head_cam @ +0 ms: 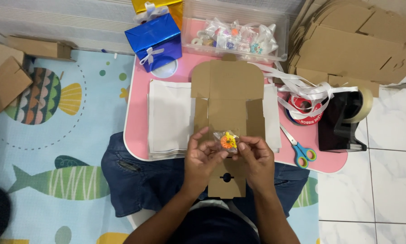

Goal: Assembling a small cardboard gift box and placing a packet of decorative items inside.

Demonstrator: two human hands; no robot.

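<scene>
A small orange and yellow trinket in a clear wrapper (228, 141) is pinched between my left hand (203, 159) and my right hand (257, 159), both gripping it from either side. Under my hands lies an unfolded brown cardboard box blank (228, 90), flat on a stack of white paper sheets (169, 117) on a small pink table (137, 113). The blank's lower flap hangs over my lap.
A clear plastic bin of wrapped trinkets (235, 31) stands at the table's back, with a blue gift box (154, 40) to its left. Right side: white ribbon spool (304, 106), black tape dispenser (343, 122), blue-handled scissors (298, 148). Flat cardboard blanks (356, 45) pile at far right.
</scene>
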